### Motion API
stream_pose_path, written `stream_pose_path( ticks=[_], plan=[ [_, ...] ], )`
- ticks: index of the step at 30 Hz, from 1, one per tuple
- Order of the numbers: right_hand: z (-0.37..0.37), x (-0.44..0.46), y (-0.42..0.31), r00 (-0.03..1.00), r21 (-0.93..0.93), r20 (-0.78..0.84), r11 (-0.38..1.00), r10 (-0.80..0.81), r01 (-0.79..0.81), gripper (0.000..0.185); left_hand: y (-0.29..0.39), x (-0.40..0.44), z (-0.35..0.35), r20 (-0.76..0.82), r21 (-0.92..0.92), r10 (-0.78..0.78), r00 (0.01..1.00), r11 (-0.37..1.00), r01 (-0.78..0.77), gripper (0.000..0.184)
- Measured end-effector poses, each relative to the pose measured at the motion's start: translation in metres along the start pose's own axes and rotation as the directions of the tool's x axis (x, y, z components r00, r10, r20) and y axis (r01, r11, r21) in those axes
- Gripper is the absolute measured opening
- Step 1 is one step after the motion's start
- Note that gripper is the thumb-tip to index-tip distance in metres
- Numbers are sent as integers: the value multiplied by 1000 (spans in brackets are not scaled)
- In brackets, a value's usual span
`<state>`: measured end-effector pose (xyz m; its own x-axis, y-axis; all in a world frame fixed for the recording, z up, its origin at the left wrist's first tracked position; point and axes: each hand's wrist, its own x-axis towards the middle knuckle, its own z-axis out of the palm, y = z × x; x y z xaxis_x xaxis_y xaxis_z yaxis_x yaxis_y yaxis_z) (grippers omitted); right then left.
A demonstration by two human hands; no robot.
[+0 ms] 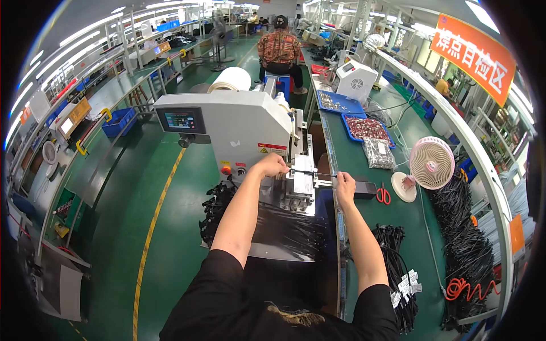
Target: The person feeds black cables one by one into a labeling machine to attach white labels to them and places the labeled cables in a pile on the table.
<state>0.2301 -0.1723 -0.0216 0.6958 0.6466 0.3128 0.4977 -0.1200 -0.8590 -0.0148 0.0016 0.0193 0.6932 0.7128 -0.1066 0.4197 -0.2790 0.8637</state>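
A thin black cable runs sideways across the white block of a bench machine with a small screen. My left hand pinches the cable at the left side of the block. On the right side, my right hand is closed on its other end. Below the block, many black cables lie side by side on the machine's front tray. Another bundle of black cables, some with white labels, rests on the green bench right of my right forearm.
Red-handled scissors and a pink fan are on the bench to the right. Farther back are blue trays of small parts and a white box device. A person sits ahead. Black cables are heaped at far right.
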Motion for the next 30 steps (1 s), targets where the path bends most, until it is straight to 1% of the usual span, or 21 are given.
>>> stream_pose_path(
  ticks=[2, 4, 6, 7, 8, 10, 12, 16, 17, 18, 20, 21, 23, 26, 28, 29, 30],
  plan=[
    [-1, 1, 0, 999, -38, 6, 999, -36, 36, 33, 0, 0, 0, 1, -7, -8, 1000, 1000, 8, 16],
    [0, 0, 0, 1000, -23, 8, 999, -23, 23, 33, 2, -4, 0, -19, -21, -39, 999, 999, 39, 17],
    [0, 2, -3, 1000, -7, 1, 1000, -23, 23, 34, 0, -4, 1, -10, -26, -38, 999, 999, 37, 17],
    [-1, 1, -5, 1000, -13, 7, 1000, 12, -12, 33, -1, -1, 1, -3, -32, -39, 999, 999, 39, 17],
    [-1, 0, -5, 999, -19, 17, 999, 51, -50, 32, -3, 1, 1, -1, -31, -35, 999, 999, 35, 17],
    [-1, 1, -3, 999, -29, 7, 999, 44, -44, 32, -9, 4, 3, -29, -14, -8, 1000, 1000, 7, 18],
    [-2, 2, -2, 999, -7, 39, 1000, 28, -28, 31, -11, 5, 4, -26, -9, 3, 1000, 1000, -3, 18],
    [-3, 3, -3, 1000, -9, 28, 1000, -10, 10, 34, -12, 6, 1, -21, 7, 22, 1000, 1000, -22, 19],
    [-3, 2, -6, 999, -3, 33, 1000, 24, -24, 33, -19, 13, 2, 0, -34, 39, 999, 999, -39, 20],
    [-4, 1, -8, 997, 3, 39, 998, 60, -60, 32, -15, 11, 1, -1, -29, 47, 999, 998, -47, 20],
    [-2, 5, -3, 998, 8, 39, 998, 56, -57, 33, -8, 6, -1, -22, 51, 58, 998, 997, -57, 20],
    [-3, 6, -3, 999, -10, 33, 1000, 28, -28, 33, -11, 8, 0, -10, 23, 49, 999, 999, -48, 19],
    [-4, 4, -2, 1000, -70, 18, 997, -17, 18, 34, -17, 14, 3, -9, 25, 47, 999, 999, -47, 18],
    [-5, 6, 1, 1000, -47, 4, 999, -13, 13, 34, -11, 11, 5, -18, 29, 46, 999, 999, -45, 18],
    [-6, 5, 0, 1000, -69, 16, 998, -1, 3, 34, -7, 8, 5, -26, 19, 51, 998, 999, -50, 17],
    [-7, 4, -1, 1000, -43, 17, 999, 8, -8, 34, -3, 8, 5, -1, 55, 16, 1000, 998, -16, 15],
    [-7, 3, -4, 1000, -17, 17, 1000, 15, -15, 34, -2, 8, 4, -1, 55, 15, 1000, 998, -15, 15]
  ],
)
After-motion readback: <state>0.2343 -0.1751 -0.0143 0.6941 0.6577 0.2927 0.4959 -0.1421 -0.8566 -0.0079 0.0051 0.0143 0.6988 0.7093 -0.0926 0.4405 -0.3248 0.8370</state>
